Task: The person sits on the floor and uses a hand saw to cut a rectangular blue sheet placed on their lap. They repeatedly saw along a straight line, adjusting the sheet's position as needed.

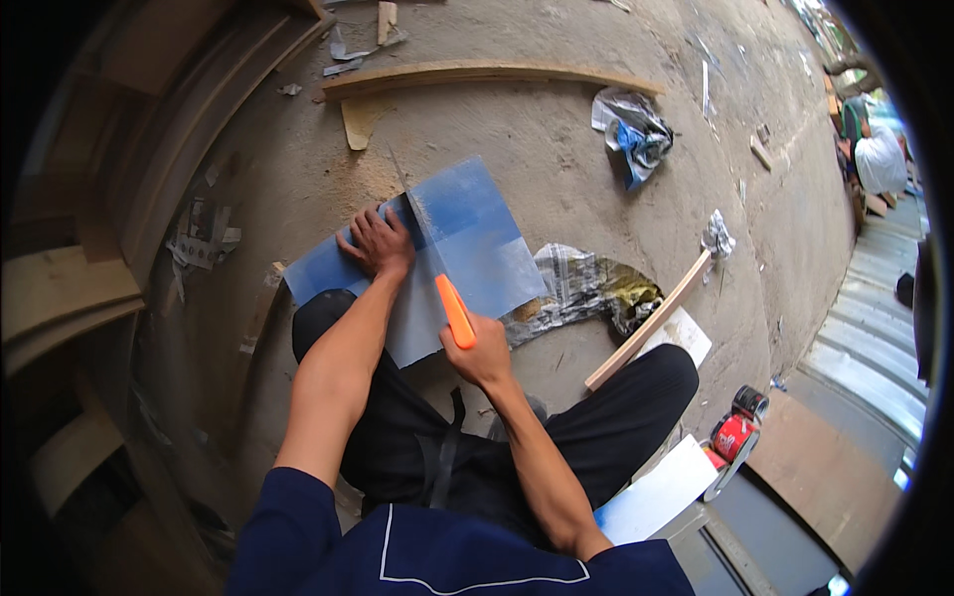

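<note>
A handsaw [458,316] with an orange handle is in my right hand [481,350], its fingers wrapped round the grip. The thin blade points away from me and crosses a blue-and-grey board [489,243]; how deep it sits in the board I cannot tell. On the board, left of the blade, my left hand [381,242] lies flat with its fingers spread. The board is held at an angle in front of me, its left part by my left knee. What supports it from below is hidden. Pale sawdust [373,184] lies on the ground beyond the board's far edge.
A long wooden strip [497,70] lies beyond the board, near crumpled printed plastic [636,129]. Striped sheeting [581,283] and another wooden strip [651,320] are to the right. A red-and-black tool [733,437] sits by my right knee. Stacked boards [70,293] stand left; a person [879,159] is far right.
</note>
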`<state>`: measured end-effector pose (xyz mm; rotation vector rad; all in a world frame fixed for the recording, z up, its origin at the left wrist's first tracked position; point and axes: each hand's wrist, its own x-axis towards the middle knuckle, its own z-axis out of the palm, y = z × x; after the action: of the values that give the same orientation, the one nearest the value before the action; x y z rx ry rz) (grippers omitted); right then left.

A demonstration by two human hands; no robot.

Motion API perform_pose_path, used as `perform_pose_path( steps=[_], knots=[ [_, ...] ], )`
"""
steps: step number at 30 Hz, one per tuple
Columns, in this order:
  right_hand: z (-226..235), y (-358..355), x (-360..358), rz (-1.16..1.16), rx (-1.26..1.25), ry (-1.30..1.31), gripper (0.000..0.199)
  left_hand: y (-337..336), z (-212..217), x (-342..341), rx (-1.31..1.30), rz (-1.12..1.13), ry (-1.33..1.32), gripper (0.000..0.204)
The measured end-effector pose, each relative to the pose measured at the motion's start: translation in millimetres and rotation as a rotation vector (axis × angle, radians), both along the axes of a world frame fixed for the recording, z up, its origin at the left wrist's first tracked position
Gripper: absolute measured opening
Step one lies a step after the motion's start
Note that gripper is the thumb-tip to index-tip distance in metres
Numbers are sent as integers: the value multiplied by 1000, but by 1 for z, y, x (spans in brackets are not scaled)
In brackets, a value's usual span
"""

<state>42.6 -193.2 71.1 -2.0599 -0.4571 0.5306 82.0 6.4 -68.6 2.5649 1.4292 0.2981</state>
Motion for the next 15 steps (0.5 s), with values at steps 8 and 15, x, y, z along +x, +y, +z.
perform_pose_path(
  steps=[8, 15],
  knots=[
    [43, -93, -42, 61, -43, 114, 15, 11, 4, 3, -11, 35, -17, 34],
    [38, -44, 11, 97, -81, 28, 21, 8, 5, 3, -49, 63, -35, 34]
  ],
)
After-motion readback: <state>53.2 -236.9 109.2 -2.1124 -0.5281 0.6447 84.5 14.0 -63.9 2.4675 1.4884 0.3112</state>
